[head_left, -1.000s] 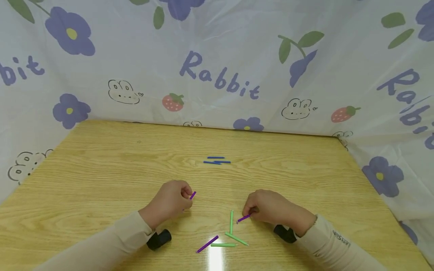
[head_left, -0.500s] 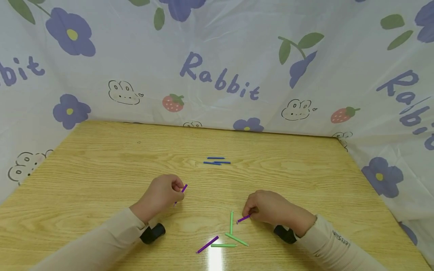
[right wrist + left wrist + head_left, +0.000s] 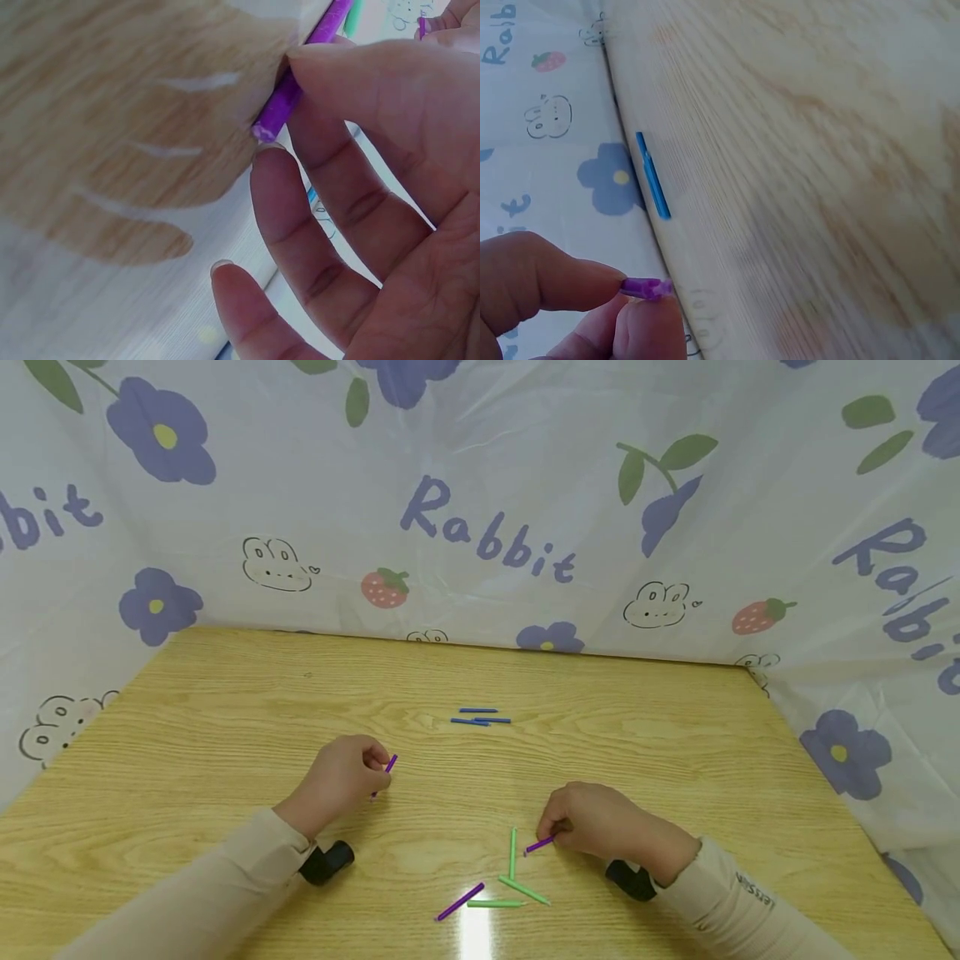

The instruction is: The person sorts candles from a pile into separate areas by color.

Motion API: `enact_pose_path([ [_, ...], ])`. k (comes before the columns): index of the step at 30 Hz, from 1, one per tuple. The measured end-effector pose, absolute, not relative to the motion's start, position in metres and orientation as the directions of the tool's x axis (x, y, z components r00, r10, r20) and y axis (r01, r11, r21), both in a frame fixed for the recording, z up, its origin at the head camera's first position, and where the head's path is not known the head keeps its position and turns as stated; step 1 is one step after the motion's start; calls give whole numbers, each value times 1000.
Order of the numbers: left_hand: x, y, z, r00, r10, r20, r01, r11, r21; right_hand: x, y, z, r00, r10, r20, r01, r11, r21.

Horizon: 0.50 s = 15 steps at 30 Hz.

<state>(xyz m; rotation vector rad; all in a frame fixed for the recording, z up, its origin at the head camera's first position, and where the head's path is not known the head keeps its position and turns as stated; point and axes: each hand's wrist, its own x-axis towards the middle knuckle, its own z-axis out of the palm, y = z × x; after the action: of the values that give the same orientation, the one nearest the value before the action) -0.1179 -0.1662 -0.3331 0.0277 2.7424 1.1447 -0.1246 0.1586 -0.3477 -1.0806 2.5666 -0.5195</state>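
Across the worktop (image 3: 637,727), my left hand (image 3: 341,777) pinches one purple stick (image 3: 392,764), my right hand (image 3: 588,814) another purple stick (image 3: 538,845) by the green sticks (image 3: 513,852), probably mid-sort, so I'd guess gentle set-downs next.

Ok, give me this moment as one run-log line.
left hand: pinches purple stick | right hand: pinches second purple stick | on table: third purple stick, three green sticks, three blue sticks
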Motion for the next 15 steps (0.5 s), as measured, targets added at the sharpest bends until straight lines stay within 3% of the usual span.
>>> enact_pose_path([
  [15, -133, -185, -340, -982, 55, -179, -85, 723, 686, -125, 157, -348, -659, -740, -134, -634, 643, -429],
])
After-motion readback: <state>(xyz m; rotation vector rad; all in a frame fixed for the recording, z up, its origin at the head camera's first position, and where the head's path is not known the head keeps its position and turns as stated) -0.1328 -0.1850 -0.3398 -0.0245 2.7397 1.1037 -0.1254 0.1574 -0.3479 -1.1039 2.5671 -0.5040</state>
